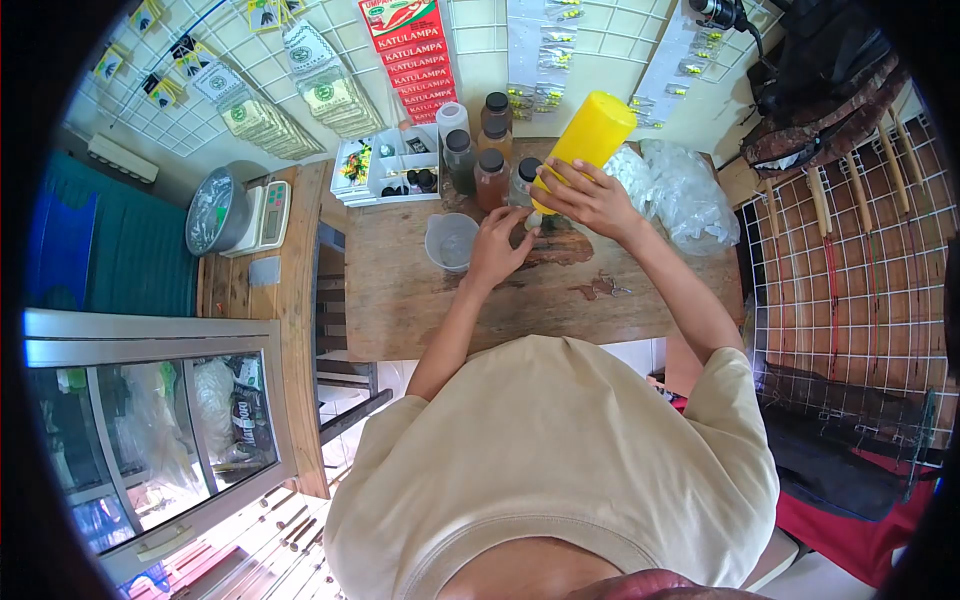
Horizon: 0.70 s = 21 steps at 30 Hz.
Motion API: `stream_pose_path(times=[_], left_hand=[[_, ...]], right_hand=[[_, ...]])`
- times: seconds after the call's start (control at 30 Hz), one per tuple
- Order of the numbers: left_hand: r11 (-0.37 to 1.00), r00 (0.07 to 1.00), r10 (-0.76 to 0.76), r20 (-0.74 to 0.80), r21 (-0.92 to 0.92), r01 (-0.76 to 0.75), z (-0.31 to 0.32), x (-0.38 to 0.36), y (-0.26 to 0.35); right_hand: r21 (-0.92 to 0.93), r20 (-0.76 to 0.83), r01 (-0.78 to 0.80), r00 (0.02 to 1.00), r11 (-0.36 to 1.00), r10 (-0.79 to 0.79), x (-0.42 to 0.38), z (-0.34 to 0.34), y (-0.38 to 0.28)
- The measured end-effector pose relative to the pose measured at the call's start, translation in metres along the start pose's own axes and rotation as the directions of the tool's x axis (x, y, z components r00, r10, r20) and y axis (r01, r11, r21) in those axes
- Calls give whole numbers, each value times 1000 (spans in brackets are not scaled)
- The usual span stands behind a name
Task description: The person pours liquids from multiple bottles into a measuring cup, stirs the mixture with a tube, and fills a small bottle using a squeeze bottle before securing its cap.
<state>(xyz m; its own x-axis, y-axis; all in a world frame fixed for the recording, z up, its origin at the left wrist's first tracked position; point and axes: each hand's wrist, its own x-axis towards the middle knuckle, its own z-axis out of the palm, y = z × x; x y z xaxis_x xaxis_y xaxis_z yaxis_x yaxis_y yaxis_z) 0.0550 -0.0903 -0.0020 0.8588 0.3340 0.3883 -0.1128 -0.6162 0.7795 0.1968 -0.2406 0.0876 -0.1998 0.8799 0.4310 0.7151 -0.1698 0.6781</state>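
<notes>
My left hand (497, 247) rests on the wooden table (420, 300), its grip pinched around something small at the yellow bottle's tip — too small to tell what. Just left of it stands a clear plastic cup (451, 241). My right hand (590, 198) has its grip clenched around the yellow bottle (588, 135), which is tipped over, nozzle down toward my left fingers. Beyond them stands a cluster of dark-capped jars (488, 160), with crumpled clear plastic bags (680, 190) to the right — and a white compartment tray (385, 165) to the left.
</notes>
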Motion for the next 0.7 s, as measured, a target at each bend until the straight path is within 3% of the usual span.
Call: stream_pose_path(times=[0.4,0.7], left_hand=[[1000,1000,27,8,4,-27,1,1,-2],[1000,1000,27,-13,13,-26,-1,-1,3]], right_hand=[[-39,-21,28,999,999,-29,0,1,0],[21,-42,-34,999,999,35,-7,3,-4]])
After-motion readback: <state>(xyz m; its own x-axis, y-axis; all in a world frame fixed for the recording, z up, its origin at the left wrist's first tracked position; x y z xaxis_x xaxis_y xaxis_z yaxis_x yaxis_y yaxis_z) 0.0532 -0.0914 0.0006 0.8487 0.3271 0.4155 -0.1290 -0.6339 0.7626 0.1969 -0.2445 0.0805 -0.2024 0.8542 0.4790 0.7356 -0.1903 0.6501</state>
